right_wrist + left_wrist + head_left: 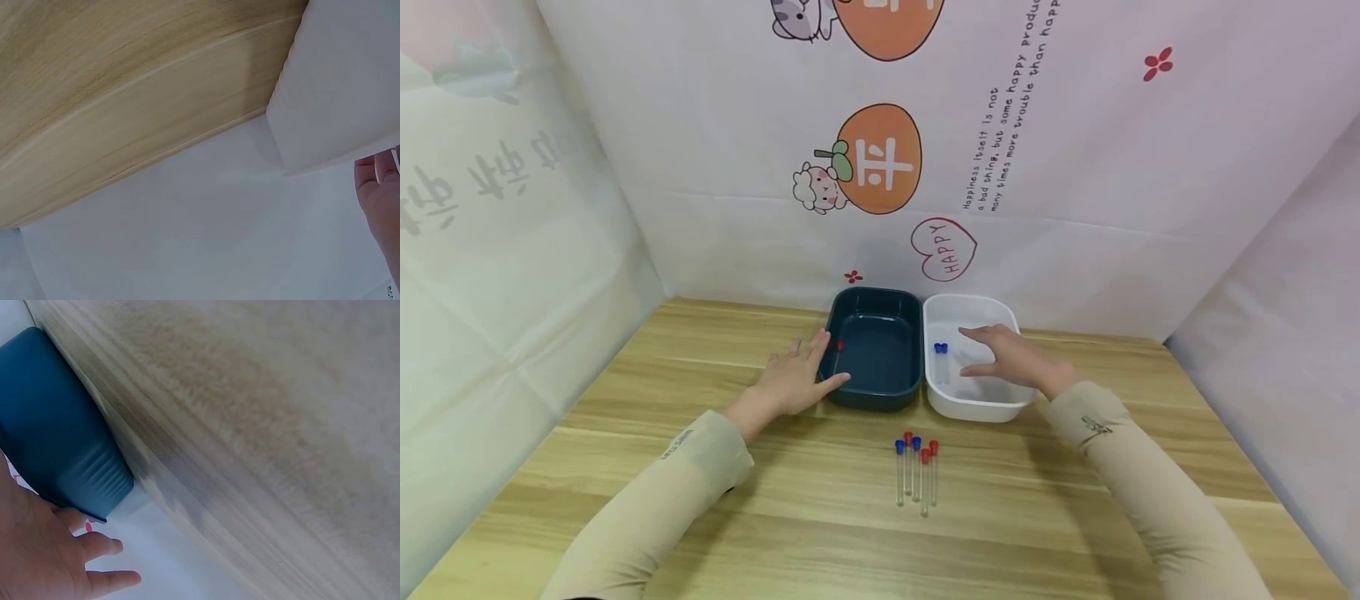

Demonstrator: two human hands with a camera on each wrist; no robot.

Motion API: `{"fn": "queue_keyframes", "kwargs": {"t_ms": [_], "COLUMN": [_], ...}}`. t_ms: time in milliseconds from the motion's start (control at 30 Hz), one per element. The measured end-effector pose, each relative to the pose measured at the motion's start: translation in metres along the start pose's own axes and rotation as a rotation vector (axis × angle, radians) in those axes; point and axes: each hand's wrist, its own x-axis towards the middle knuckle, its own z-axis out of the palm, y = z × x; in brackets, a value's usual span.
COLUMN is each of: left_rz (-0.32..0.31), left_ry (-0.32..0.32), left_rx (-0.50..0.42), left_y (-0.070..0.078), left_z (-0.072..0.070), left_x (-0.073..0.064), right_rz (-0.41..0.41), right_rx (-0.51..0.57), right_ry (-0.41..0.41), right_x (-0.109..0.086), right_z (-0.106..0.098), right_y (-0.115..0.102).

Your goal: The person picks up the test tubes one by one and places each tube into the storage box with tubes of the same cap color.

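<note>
My left hand [792, 379] is at the left rim of a dark teal plastic basin [880, 398], fingers spread and nothing held. In the left wrist view its fingers [103, 547] reach past the basin's rim. A red cap [840, 345] shows inside that basin; the rest of its tube is hard to make out. Over the white basin [977, 412] is my right hand [1018, 360], thumb and fingers apart, holding nothing visible. Two blue-capped tubes [942, 367] lie in the white basin. Several clear tubes [917, 479] with red or blue caps lie on the table in front.
Both basins stand side by side on the wood-grain table [820, 517], close to the back wall. A white printed cloth [737, 167] covers that wall, with pale cloth at both sides too.
</note>
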Motion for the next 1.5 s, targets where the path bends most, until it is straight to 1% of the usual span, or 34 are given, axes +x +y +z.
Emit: {"fn": "queue_keyframes", "kwargs": {"t_ms": [167, 433, 667, 1067, 1367, 1500], "left_rz": [-0.007, -0.008, -0.006, -0.002, -0.006, -0.003], "left_ry": [-0.009, -0.009, 0.007, 0.004, -0.01, -0.014], "left_rx": [0.007, 0.004, 0.004, 0.002, 0.004, 0.005], "left_y": [-0.001, -0.001, 0.0, -0.001, -0.002, -0.001], "left_z": [0.002, 0.002, 0.001, 0.003, 0.002, 0.003], "left_x": [0.001, 0.002, 0.001, 0.001, 0.001, 0.002], "right_rz": [-0.03, -0.042, -0.075, -0.103, -0.178, -0.193], "right_rx": [-0.015, -0.021, -0.046, -0.068, -0.066, -0.052], "right_ry": [0.046, 0.08, 0.131, 0.194, 0.243, 0.251], "right_x": [-0.006, -0.016, -0.024, -0.045, -0.063, -0.071], "right_z": [0.0, -0.002, -0.004, -0.002, 0.0, 0.001], "right_y": [-0.002, -0.007, -0.016, -0.034, -0.042, -0.047]}}
